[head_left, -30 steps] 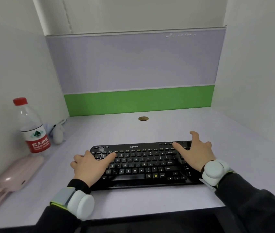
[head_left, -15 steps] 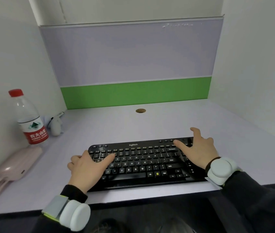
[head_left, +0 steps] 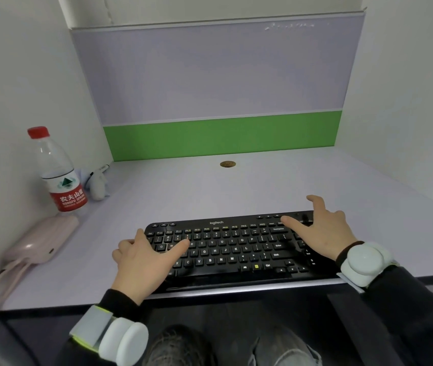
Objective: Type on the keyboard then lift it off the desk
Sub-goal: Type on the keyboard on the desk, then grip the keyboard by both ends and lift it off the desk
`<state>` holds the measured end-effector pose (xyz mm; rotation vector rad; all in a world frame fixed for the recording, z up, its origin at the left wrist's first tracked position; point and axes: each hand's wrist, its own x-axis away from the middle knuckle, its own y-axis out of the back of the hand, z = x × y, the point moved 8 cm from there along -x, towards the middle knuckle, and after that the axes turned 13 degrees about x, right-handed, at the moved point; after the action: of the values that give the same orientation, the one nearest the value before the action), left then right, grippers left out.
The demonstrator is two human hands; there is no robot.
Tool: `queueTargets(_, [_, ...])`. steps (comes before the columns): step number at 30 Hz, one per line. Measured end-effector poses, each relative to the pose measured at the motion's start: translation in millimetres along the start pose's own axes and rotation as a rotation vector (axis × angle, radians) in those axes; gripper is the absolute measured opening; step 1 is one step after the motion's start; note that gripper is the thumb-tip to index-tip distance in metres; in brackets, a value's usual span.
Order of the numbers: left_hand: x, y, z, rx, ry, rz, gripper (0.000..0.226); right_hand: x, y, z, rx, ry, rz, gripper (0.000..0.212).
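A black keyboard lies flat on the pale desk, close to its front edge. My left hand rests over the keyboard's left end, fingers spread, thumb stretched onto the upper letter rows. My right hand lies over the right end, with the thumb on the top row and the fingers reaching past the back edge. Neither hand grips anything. The keys under both palms are hidden. A white puck is strapped to each wrist.
A water bottle with a red cap and label stands at the left wall. A pink device with a cable lies in front of it. A small white object and a pen sit behind. Partition walls close three sides.
The view has tilted down, so the desk's front edge and my knees now show. Both hands stay on the keyboard's ends with only slight finger shifts.
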<state>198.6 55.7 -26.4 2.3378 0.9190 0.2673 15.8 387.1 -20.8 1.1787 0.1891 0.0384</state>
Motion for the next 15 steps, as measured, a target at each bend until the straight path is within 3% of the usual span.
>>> queueTargets(7, [2.1,-1.2,1.0,-0.030,-0.050,0.015,0.081,7.6,3.2,-1.9,-0.004,0.007,0.016,0.091])
queueTargets(15, [10.1,-2.1,1.6,-0.054,-0.100,0.007,0.090,16.2,6.1,-6.4,-0.009,0.027,-0.001,0.089])
